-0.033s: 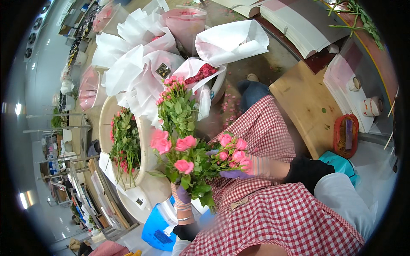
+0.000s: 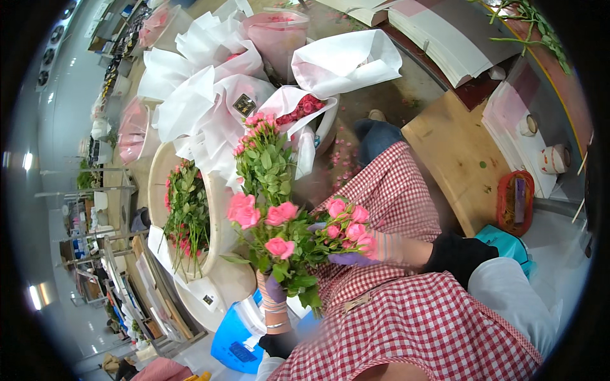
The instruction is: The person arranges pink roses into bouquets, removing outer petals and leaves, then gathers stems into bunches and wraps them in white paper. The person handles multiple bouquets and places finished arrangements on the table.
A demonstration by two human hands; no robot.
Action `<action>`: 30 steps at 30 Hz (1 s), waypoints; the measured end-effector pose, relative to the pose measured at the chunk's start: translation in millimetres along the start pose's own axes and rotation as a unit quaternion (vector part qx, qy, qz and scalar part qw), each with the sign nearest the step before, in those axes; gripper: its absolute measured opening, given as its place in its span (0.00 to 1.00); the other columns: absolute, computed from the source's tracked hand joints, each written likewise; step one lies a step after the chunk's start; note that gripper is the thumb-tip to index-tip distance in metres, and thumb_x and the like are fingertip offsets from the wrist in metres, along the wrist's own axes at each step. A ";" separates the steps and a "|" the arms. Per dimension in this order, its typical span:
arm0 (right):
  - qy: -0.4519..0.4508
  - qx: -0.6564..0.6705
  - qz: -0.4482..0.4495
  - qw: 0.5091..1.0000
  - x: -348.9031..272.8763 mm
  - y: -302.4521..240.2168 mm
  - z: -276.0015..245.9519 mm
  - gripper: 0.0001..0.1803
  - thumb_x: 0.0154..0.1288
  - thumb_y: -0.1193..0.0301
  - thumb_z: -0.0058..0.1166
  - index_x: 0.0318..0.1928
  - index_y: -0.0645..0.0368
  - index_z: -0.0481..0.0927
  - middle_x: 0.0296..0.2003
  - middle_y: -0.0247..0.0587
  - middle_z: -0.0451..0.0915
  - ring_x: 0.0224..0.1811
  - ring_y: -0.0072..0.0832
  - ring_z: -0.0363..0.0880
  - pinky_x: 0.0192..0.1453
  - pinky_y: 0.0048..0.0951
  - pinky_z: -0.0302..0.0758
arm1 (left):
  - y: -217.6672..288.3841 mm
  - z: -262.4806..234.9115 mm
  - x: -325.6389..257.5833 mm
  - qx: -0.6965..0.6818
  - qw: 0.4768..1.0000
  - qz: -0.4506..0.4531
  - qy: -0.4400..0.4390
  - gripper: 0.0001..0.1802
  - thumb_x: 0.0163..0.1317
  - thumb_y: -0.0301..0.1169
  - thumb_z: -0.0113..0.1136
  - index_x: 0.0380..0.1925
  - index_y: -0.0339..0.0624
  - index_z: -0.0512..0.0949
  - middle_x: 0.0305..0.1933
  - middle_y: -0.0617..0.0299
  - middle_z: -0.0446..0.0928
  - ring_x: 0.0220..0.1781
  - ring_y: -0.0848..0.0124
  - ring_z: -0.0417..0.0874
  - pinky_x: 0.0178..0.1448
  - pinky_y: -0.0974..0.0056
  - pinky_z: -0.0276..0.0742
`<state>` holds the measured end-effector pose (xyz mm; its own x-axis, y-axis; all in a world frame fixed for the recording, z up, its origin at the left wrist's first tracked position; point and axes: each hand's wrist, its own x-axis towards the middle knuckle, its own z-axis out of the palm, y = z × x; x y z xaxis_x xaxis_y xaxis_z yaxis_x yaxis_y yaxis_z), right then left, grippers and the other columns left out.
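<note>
My left hand (image 2: 274,297), in a purple glove with a striped cuff, is shut on the stems of a bunch of pink roses (image 2: 270,222) held upright in front of my red-and-white checked apron (image 2: 406,305). My right hand (image 2: 365,251), gloved the same way, grips a stem of small pink spray roses (image 2: 346,225) and presses it against the right side of the bunch. A taller leafy stem with small pink buds (image 2: 260,136) rises at the back of the bunch.
A pale round tub (image 2: 219,209) on my left holds more roses and leaves. Beyond it lie several white paper-wrapped bunches (image 2: 203,89). A wooden board (image 2: 457,152), a red basket (image 2: 516,203) and cups (image 2: 551,159) are on my right. Below my left hand sits a blue bin (image 2: 232,336).
</note>
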<state>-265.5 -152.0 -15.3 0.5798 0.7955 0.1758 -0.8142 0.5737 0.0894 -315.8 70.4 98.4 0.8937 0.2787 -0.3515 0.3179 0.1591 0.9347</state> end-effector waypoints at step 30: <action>0.152 -0.564 -0.129 0.801 22.4 -53.8 116.8 0.21 0.62 0.68 0.54 0.54 0.62 0.69 0.36 0.28 0.75 0.40 0.14 0.69 0.45 0.20 0.69 | 173.1 -144.6 121.8 0.765 0.573 0.270 0.119 0.39 0.62 0.43 0.55 0.66 0.35 0.52 0.59 0.43 0.69 0.59 0.55 0.71 0.67 0.62 0.58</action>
<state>-212.2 -187.8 98.3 0.8444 0.5348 0.0315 -0.2209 0.4010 -0.8891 -197.6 268.8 209.6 0.9818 0.0468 0.1843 0.0841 -0.9761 -0.2002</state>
